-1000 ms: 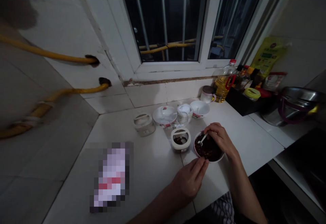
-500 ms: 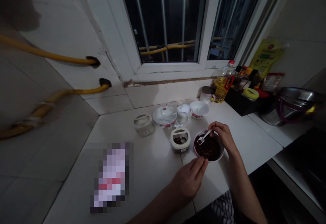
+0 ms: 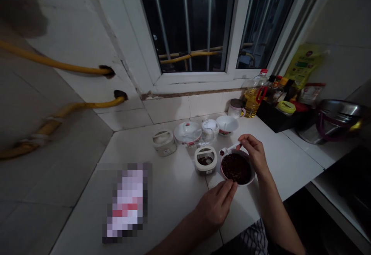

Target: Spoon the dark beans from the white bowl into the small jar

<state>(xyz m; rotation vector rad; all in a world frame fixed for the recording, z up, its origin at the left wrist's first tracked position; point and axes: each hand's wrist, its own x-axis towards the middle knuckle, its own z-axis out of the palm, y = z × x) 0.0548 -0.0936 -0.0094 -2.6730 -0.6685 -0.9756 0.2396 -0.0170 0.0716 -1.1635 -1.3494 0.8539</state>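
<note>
A round bowl (image 3: 250,181) with a pale rim stands on the counter, full of dark reddish-brown, flaky contents. The fingers of my left hand (image 3: 215,206) pinch its near rim, thumb hidden from sight. Over the bowl's far right side, my right hand (image 3: 255,156) grips the handle of a small white scoop spoon (image 3: 231,147). The spoon's head, with a little dark stuff in it, hangs just beyond the bowl's far left rim. Close by on the left sits a clear lidded seasoning jar (image 3: 205,164) with dark contents.
Behind stand another lidded jar (image 3: 164,143), a white dish (image 3: 187,132), a small container of white powder (image 3: 210,125) and a white bowl (image 3: 227,124). An oil bottle (image 3: 251,102) and a metal pot (image 3: 333,123) are at right. A blurred-out packet (image 3: 127,201) lies left.
My right hand has raised the scoop spoon from above the bowl's contents and shifted its head up and left, past the far rim. My left hand stays at the bowl.
</note>
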